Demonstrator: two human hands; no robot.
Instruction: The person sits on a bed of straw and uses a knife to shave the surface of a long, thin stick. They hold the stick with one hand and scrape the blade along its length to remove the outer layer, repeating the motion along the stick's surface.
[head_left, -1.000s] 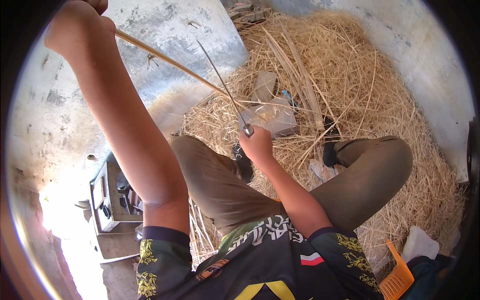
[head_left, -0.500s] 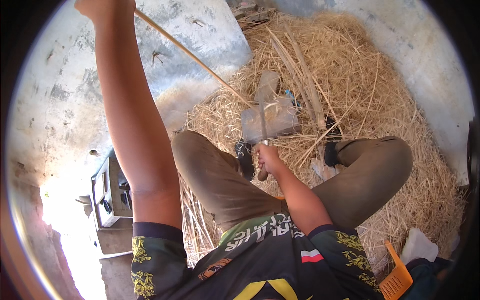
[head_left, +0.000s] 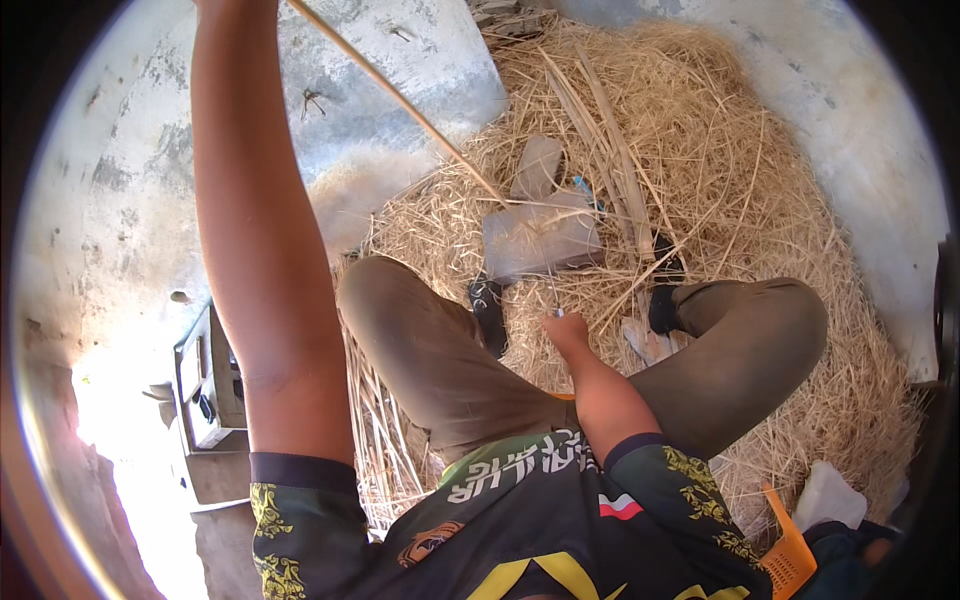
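My left arm reaches up to the top edge, where only the wrist side of my left hand [head_left: 235, 4] shows and the fingers are cut off. From beside it a long thin bamboo stick [head_left: 400, 122] slants down, its lower end on a grey block [head_left: 540, 235] between my feet. My right hand [head_left: 566, 330] is closed around the handle of a knife, just on my side of the block. The knife's narrow blade [head_left: 557, 296] is seen nearly edge-on and points away from me toward the block. My hand hides most of the handle.
Dry straw-like shavings [head_left: 700, 130] cover the floor, with split bamboo strips [head_left: 615, 150] on them. A smaller block [head_left: 538, 167] lies behind the grey one. My bent legs frame the work. Walls stand left and right; an orange plastic chair [head_left: 790, 560] is at lower right.
My right hand with the knife has drawn back toward me and slightly right, off the block. My left hand has moved up and right, mostly out of view; the stick has shifted slightly.
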